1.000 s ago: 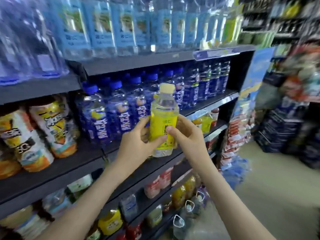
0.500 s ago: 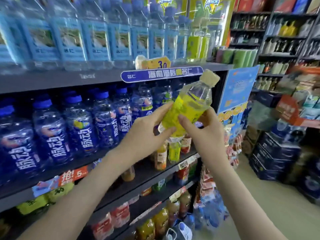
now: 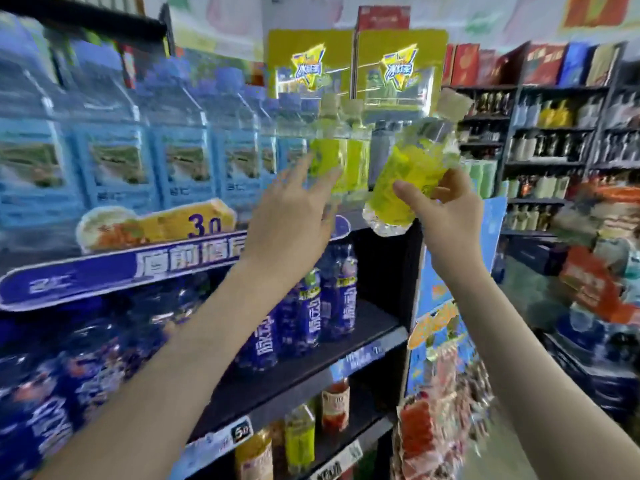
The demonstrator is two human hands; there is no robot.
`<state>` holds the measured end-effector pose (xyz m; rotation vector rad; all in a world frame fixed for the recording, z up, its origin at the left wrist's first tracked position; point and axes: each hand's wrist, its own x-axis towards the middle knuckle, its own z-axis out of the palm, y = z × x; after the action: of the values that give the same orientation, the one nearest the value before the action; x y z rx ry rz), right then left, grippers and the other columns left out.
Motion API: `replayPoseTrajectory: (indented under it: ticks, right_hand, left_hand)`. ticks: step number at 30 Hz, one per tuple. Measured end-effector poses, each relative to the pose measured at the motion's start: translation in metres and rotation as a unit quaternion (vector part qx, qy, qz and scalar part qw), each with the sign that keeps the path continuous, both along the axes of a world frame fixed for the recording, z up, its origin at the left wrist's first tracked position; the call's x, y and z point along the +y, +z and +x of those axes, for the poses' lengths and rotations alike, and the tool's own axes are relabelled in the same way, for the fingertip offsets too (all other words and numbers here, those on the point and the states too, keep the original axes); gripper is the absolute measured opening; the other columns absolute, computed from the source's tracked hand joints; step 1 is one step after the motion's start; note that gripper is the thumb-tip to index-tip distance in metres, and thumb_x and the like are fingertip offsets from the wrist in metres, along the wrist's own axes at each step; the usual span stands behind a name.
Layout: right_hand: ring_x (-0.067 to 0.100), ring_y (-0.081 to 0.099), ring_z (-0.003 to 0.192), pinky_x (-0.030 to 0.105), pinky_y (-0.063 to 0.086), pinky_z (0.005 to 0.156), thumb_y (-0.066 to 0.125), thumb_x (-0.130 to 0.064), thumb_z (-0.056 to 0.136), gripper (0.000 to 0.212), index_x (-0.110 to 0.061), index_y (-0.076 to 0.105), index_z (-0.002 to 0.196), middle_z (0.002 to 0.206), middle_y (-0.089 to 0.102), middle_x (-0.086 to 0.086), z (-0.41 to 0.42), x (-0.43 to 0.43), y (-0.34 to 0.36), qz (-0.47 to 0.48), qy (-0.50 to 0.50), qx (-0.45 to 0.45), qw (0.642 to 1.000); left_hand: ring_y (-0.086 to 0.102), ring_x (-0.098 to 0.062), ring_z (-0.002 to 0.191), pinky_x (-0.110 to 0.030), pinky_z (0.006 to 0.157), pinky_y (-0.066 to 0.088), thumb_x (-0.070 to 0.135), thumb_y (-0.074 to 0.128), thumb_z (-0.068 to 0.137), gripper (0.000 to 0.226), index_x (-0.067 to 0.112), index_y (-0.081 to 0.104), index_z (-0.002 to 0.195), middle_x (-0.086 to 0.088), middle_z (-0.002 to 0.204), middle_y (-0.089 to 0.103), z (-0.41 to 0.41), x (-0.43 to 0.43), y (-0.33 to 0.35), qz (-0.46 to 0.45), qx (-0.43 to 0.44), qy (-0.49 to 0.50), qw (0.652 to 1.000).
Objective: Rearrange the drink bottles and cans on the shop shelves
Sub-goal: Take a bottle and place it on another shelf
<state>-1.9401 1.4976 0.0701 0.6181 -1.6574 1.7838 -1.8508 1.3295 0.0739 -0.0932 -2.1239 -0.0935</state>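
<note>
We've got the yellow bottle (image 3: 408,174) upper right of centre, tilted, right hand (image 3: 446,209) wrapped round its lower half. Left hand (image 3: 291,220) spread wide, empty, reaching twd the matching yellow bottles (image 3: 329,161), prob. clearing a slot.

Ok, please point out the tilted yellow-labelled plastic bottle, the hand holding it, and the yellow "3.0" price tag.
Yellow-labelled plastic bottle (image 3: 403,181): head view, on its yellow label.
Right hand (image 3: 446,216): head view, on the back of the hand.
Yellow "3.0" price tag (image 3: 194,221): head view, on its printed face.
</note>
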Motion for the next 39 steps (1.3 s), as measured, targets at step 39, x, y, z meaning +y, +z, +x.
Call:
replayPoseTrajectory:
  ticks: [39]
  right_hand:
    - [0.026, 0.056, 0.104, 0.029, 0.043, 0.075, 0.075, -0.026, 0.080, 0.057, -0.001, 0.044, 0.120, 0.111, 0.057, 0.013, -0.246, -0.053, 0.066, 0.372, 0.224, -0.024, 0.901]
  left_hand:
    - [-0.018, -0.039, 0.142, -0.059, 0.114, 0.003, 0.064, 0.062, 0.075, 0.107, 0.027, -0.003, 0.151, -0.017, 0.155, -0.021, -0.175, 0.043, 0.032, -0.011, -0.074, 0.386, 0.919]
